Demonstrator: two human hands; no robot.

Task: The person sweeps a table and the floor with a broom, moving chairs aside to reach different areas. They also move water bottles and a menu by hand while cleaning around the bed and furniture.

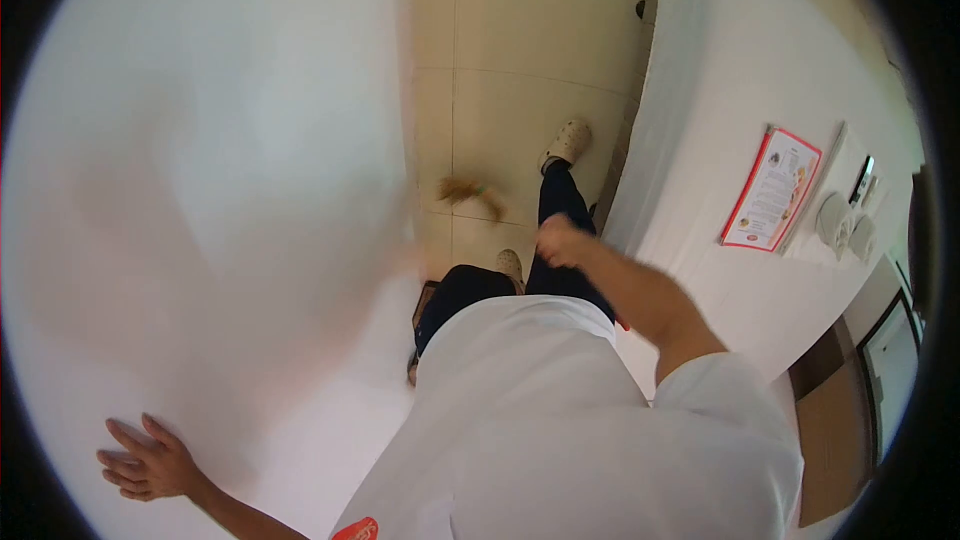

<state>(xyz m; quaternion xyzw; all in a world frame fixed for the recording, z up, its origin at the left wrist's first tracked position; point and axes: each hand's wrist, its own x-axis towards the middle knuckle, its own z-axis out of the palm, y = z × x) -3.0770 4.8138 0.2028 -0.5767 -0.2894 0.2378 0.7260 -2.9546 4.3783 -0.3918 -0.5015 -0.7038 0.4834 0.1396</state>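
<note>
Two hands show in my head view; the left hand (148, 462) lies open, fingers spread, flat on a white sheet (200, 190) that fills the left half of the frame; the right hand (560, 240) is closed in a fist, swung forward over the legs, and I cannot tell whether it grips anything, since motion blur smears it. The sheet is billowed up and blurred along its right edge, which suggests it is in motion over the bed beneath; no bare mattress shows on that side. A small brown blur (470, 192) hangs above the tiled floor (520, 50) just beside the sheet's edge; too smeared to identify.

To the right, across the aisle, a second bed (720, 70) is covered in smooth white cloth; on it rest a red-bordered leaflet (772, 190) and, near it, rolled white towels (842, 225); a remote control (864, 180) lies just beyond them.

Judgement on progress: the right-hand bed looks finished and dressed; the left-hand bed looks midway, its sheet spread wide but loose and untucked; smoothing and tucking appear to be left, as far as this view shows.
</note>
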